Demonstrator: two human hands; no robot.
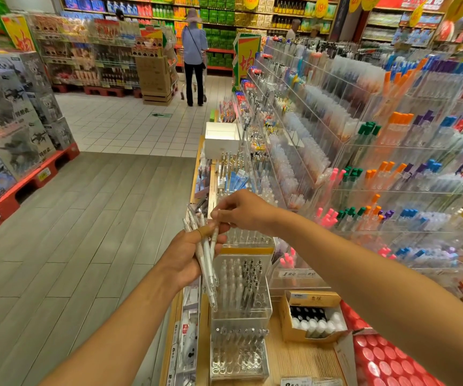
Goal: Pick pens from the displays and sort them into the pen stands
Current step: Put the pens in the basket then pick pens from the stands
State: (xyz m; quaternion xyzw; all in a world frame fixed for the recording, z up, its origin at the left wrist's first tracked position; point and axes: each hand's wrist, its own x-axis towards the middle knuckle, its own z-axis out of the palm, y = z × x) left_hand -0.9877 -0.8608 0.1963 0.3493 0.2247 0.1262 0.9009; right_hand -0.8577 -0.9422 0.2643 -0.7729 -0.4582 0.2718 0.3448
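Holding a bunch of white pens (204, 254), the left hand (188, 257) is wrapped tight around them (tips pointing down). The right hand (243, 211) pinches the top of one pen in that bunch. Just below stands a clear pen stand (240, 288) on the wooden tabletop (294, 358), beside a small cardboard box (312, 316).

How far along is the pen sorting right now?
Partly done. The clear pen stand below the hands already holds rows of white and dark pens, and the lower stand has pens too. In hand: the left hand grips a bundle of white pens, and the right hand pinches one near its top. Left: that whole bundle still needs slotting.
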